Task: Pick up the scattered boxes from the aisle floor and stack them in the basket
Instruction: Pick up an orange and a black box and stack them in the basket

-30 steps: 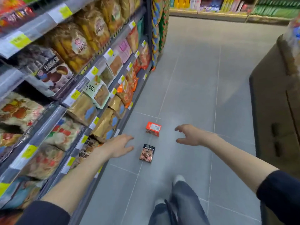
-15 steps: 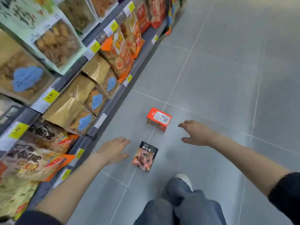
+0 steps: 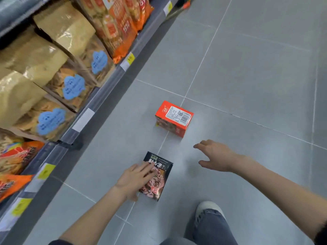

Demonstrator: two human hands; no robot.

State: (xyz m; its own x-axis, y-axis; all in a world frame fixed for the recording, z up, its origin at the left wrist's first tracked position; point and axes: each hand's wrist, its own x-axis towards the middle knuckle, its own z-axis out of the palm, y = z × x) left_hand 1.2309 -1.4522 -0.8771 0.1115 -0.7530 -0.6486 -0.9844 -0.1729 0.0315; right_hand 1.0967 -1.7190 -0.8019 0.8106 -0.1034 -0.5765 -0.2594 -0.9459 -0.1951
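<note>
- The left hand (image 3: 136, 177) lies flat on the black box (image 3: 156, 177), fingers spread over its left half and thumb at the near left edge; it presses rather than grips.
- The black box rests face-up on the grey tiled floor (image 3: 247, 68), near the person.
- The right hand (image 3: 215, 155) hovers open, fingers loosely spread, holding nothing, to the right of the black box and just near of the orange box (image 3: 174, 118).
- The orange box sits on the floor farther away, barcode label up, apart from both hands.
- Shelves of snack bags (image 3: 58, 68) line the left side.
- A white shoe (image 3: 208, 208) shows at the near right.
</note>
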